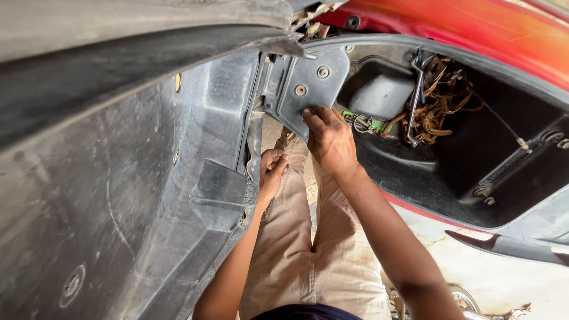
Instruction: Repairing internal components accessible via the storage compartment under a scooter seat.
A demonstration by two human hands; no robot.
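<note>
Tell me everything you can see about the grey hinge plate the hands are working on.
The grey hinge plate is a flat, dusty, dark grey panel, plastic by its look, with raised edges and a ribbed bracket on its left side. Two round metal fasteners with washers sit in it, one upper right, one lower left. It hangs tilted between the lifted black seat underside and the open storage tub. The right hand presses its fingers on the plate's lower edge; the left hand sits just below, its contact unclear.

pale concrete floor (504,284), chrome part (465,299) lying there
</note>
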